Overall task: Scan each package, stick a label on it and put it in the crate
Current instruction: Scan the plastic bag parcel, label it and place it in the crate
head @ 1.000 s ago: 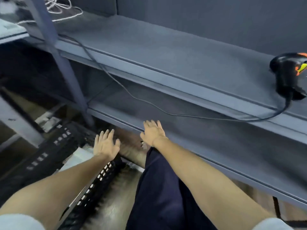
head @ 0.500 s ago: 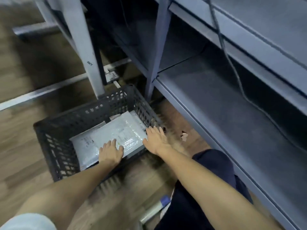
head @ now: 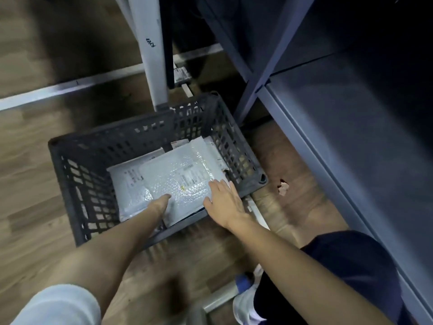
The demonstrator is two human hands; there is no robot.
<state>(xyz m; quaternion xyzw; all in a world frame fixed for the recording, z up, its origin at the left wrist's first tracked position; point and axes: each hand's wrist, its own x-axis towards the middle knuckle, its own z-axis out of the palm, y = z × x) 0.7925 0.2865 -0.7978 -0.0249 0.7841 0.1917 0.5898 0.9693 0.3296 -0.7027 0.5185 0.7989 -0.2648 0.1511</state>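
Note:
A dark slatted plastic crate [head: 112, 137] stands on the wooden floor. Inside it lie white bubble-wrap mailers: the top package [head: 178, 174] carries a printed label, and another package [head: 126, 177] shows under its left side. My left hand [head: 161, 204] reaches over the near rim and touches the top package, seen edge-on with its fingers stretched out. My right hand [head: 225, 202] rests flat with straight fingers on the package's near right corner, above the crate's rim. No scanner is in view.
A grey metal shelf unit [head: 351, 137] runs along the right, its upright post just behind the crate. A white leg [head: 152, 55] stands behind the crate's far wall. A paper scrap [head: 283, 186] lies on the floor. My knee and shoe [head: 246, 299] are at the bottom right.
My view has swung from the shelf with the scanner down to the crate. Both hands have moved down into the crate and lie on the top package.

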